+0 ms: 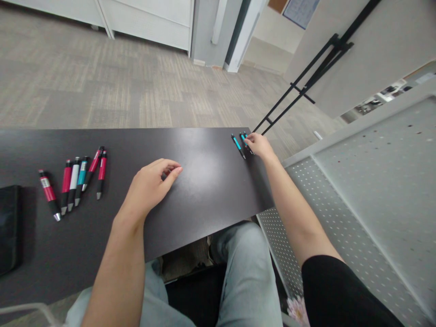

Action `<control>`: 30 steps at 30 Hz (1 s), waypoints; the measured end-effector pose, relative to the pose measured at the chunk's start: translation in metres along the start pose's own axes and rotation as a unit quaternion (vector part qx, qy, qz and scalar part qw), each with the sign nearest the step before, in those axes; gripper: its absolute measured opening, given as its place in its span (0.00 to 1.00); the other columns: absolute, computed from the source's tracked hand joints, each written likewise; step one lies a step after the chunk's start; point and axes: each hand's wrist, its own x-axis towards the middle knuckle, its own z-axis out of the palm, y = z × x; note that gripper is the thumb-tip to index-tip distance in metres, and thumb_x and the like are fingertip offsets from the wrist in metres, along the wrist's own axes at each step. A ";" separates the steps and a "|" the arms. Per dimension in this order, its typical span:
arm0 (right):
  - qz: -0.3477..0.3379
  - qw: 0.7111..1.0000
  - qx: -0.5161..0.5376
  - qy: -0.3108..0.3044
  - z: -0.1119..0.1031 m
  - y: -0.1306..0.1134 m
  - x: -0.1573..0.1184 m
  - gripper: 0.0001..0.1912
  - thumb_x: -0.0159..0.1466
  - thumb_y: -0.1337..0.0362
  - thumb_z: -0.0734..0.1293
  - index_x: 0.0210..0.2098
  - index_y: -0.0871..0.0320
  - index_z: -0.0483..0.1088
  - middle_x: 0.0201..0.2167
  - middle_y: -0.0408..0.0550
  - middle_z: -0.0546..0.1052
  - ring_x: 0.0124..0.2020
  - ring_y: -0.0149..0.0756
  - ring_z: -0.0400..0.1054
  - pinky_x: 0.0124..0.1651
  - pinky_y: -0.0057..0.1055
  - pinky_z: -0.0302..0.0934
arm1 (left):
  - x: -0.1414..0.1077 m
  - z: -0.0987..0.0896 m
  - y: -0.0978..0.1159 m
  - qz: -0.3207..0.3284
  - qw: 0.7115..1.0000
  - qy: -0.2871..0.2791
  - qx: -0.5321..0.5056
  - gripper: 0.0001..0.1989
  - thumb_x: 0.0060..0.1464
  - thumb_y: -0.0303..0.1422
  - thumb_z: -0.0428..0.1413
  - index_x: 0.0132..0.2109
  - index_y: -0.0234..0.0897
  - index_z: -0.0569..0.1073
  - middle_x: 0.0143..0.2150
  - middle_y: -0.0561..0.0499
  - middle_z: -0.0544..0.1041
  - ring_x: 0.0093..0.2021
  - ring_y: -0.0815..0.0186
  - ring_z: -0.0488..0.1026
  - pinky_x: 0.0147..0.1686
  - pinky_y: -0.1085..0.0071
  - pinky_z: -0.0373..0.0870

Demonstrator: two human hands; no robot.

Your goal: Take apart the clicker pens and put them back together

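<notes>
At the far right end of the dark table (204,190), my right hand (259,144) has its thumb and fingers pinched on a teal pen (245,140) with black ends. Its fingertips partly cover that pen and another close beside it. A separate teal pen (238,146) lies just left of them, slanted on the tabletop. My left hand (151,181) is over the middle of the table, fingers curled in and thumb tip close to the index fingertip, with nothing seen in it. Left of it lie several pens: red (101,175), teal (81,180) and white (73,184).
A red pen with a white band (48,191) lies apart, near a black object (9,229) at the left edge. A grey perforated panel (361,195) stands right of the table. Black bars (296,91) rise beyond the far right corner.
</notes>
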 end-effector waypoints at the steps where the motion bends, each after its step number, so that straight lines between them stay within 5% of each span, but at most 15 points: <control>1: -0.004 1.000 -0.006 0.000 0.000 -0.001 0.000 0.10 0.85 0.61 0.69 0.56 0.48 0.85 0.57 0.51 0.95 0.60 0.45 0.86 0.63 0.35 0.72 | 0.000 0.000 0.000 0.001 1.000 0.002 -0.002 0.13 0.80 0.49 0.58 0.53 0.49 0.83 0.55 0.43 0.92 0.56 0.43 0.89 0.64 0.42 0.81; 13: -0.008 0.996 -0.089 -0.010 -0.006 -0.014 -0.013 0.12 0.85 0.57 0.68 0.58 0.46 0.86 0.68 0.59 0.90 0.68 0.58 0.84 0.68 0.46 0.74 | 0.001 0.001 -0.002 0.010 1.000 0.017 -0.011 0.14 0.78 0.50 0.59 0.51 0.50 0.84 0.53 0.44 0.91 0.54 0.40 0.89 0.63 0.39 0.82; 30: 0.004 0.995 -0.103 0.002 -0.004 -0.006 -0.009 0.13 0.83 0.58 0.70 0.57 0.46 0.88 0.67 0.56 0.91 0.67 0.57 0.84 0.68 0.47 0.76 | 0.000 -0.003 0.005 0.005 1.000 0.017 0.004 0.15 0.79 0.51 0.59 0.50 0.49 0.84 0.53 0.44 0.92 0.54 0.41 0.90 0.63 0.44 0.83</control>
